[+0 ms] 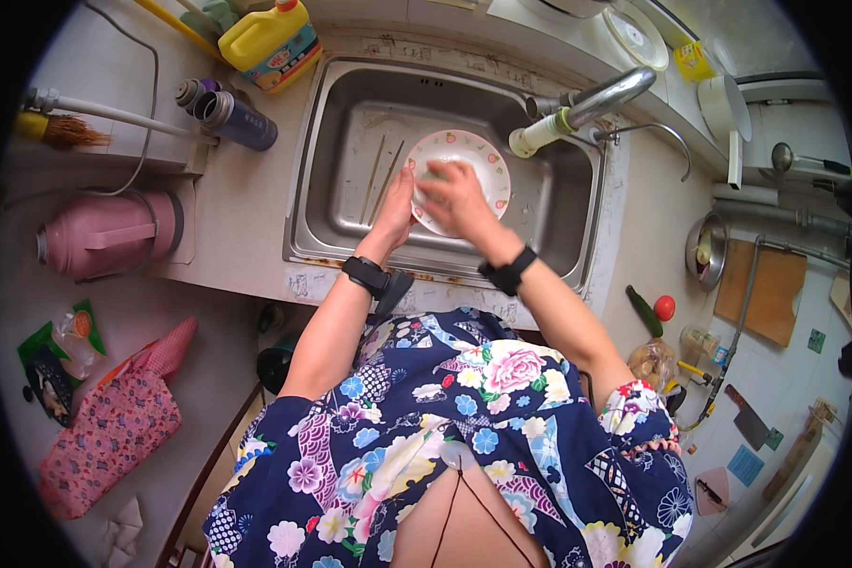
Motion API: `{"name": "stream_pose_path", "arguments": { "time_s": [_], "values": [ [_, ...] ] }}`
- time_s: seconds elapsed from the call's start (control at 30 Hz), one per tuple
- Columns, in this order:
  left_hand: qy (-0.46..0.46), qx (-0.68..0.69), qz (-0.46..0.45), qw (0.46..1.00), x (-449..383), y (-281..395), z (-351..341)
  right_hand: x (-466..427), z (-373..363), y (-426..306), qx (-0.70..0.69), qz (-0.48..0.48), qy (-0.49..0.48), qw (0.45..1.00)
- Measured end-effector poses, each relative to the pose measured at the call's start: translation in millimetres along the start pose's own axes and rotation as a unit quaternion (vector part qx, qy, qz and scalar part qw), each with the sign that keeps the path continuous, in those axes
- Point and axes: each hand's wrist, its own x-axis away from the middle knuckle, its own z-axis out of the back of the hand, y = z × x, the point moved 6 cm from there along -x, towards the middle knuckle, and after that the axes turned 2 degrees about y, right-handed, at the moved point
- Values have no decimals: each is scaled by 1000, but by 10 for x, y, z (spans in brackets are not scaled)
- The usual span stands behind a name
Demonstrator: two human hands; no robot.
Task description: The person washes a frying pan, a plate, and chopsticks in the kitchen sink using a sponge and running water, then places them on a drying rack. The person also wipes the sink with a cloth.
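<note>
A white plate [479,153] with a pink rim and small printed motifs is held over the stainless steel sink [355,121]. My left hand [395,206] grips its left edge, thumb on the rim. Across the plate's inner face lies my right hand [458,195], blurred, with curled fingers; whether it holds anything is hidden. Two thin chopsticks [381,181] rest on the sink bottom, left of the plate. To the upper right, the faucet [575,117] points its white, wrapped spout toward the sink. No running water shows.
Left of the sink are a dark blue flask [238,121], a yellow jug [270,42] and a pink thermos [110,234]. On the right counter lie a cucumber [644,310], a tomato [664,307] and a metal bowl [706,248]. A cleaver [747,419] hangs on the right wall.
</note>
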Motion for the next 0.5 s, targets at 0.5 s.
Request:
{"name": "stream_pose_path", "arguments": {
  "time_s": [0.5],
  "values": [
    [26,-47,-83,995,-269,-95,74,227,63,136,56,-90,87,991]
  ]
}}
